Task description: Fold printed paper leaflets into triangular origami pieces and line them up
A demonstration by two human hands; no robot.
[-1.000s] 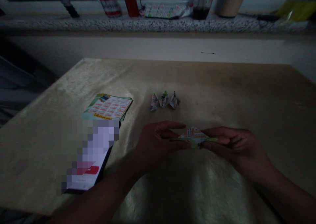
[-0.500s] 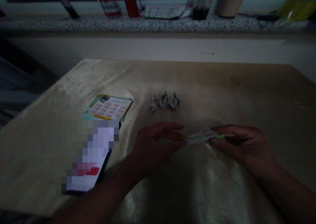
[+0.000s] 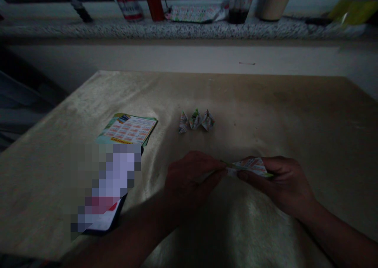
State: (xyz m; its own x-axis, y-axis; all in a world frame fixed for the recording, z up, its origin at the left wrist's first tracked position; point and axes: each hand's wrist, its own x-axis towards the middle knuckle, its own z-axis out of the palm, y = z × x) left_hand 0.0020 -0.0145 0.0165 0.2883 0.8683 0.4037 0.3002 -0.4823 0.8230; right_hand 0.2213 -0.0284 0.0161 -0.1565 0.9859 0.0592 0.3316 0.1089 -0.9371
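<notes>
Between my two hands, above the table, is a folded piece of printed paper [image 3: 252,165], white with orange print and green edges. My left hand [image 3: 193,177] pinches its narrow left tip between thumb and fingers. My right hand [image 3: 283,181] grips its wider part, thumb on the near side and fingers behind. Beyond my hands, three small folded paper pieces stand in a row: a left one [image 3: 183,122], a middle one [image 3: 195,119] and a right one [image 3: 208,121].
Left of my hands lie a stack of printed sheets [image 3: 130,129] and a phone [image 3: 102,224] with a blurred screen. They rest on a covered table [image 3: 280,106]. Behind it, a speckled sill [image 3: 189,30] holds a red can [image 3: 128,4], a red bottle [image 3: 156,8] and a cup [image 3: 238,12].
My left fingers have closed on the paper's left tip. The right thumb has slid left along the paper, which is now turned to show more of its printed face.
</notes>
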